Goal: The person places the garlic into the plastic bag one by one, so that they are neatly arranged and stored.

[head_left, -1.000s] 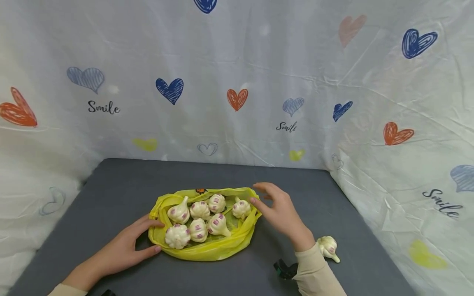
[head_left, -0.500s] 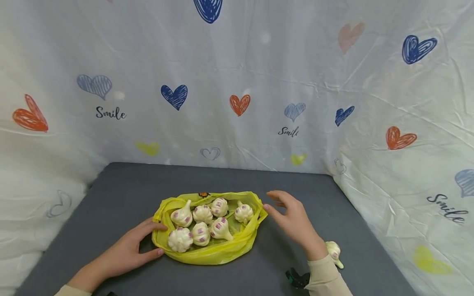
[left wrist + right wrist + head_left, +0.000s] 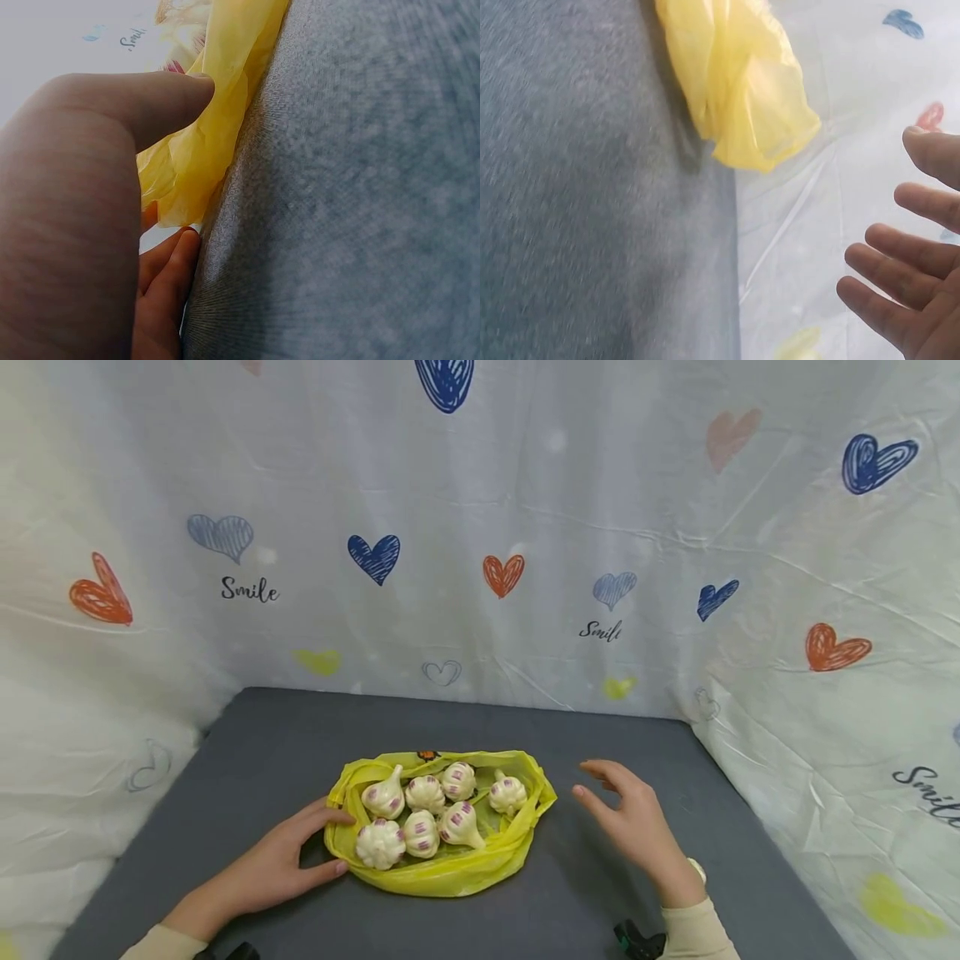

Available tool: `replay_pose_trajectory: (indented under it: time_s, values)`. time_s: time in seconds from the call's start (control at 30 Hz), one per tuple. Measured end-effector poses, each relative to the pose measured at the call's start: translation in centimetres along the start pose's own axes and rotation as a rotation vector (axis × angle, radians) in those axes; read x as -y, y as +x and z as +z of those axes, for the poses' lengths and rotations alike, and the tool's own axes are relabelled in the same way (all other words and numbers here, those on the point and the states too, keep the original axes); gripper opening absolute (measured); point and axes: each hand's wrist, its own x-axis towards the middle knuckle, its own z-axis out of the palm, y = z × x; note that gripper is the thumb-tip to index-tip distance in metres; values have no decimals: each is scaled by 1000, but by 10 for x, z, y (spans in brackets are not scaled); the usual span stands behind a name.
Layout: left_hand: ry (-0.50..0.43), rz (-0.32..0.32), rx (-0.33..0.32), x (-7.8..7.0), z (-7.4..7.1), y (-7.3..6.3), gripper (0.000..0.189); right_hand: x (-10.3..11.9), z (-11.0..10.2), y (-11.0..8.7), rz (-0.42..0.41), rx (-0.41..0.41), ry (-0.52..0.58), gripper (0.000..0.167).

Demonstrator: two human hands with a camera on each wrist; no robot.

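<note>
A yellow plastic bag [image 3: 442,883] sits on the dark grey table with its mouth spread open and rolled down. Several garlic bulbs [image 3: 380,844] with purple marks lie inside it. My left hand [image 3: 281,864] rests against the bag's left side, thumb at the front and a fingertip over the rim. In the left wrist view, the thumb [image 3: 172,97] touches the yellow plastic. To the right of the bag, my right hand [image 3: 633,822] hovers with loosely spread fingers, holding nothing. Another garlic bulb [image 3: 699,870] lies beyond the right wrist, mostly hidden by it.
Around the bag spreads the dark grey tabletop [image 3: 450,722]. A white curtain [image 3: 555,527] printed with hearts and "Smile" stands behind the table and along both sides. Black wrist-worn gear [image 3: 637,941] shows beside the right sleeve.
My right hand has left the bag's right rim and moved away to the right. The left hand stays at the bag. The view has shifted slightly.
</note>
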Motion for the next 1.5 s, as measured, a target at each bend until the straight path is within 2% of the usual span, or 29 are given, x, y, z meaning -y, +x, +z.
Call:
replay_pose_trajectory:
  time_s: [0.5,0.83,1.5]
  values:
    - [-15,-1,18,1,-1,4,50,-16,-23,-22,59,-7,-47,45]
    - [-6,-2,6,0,-4,0,48,-25,-32,-33,63,-2,-83,42]
    - [7,-13,-3,1,1,2,48,-52,-51,-69,252,74,-118,50]
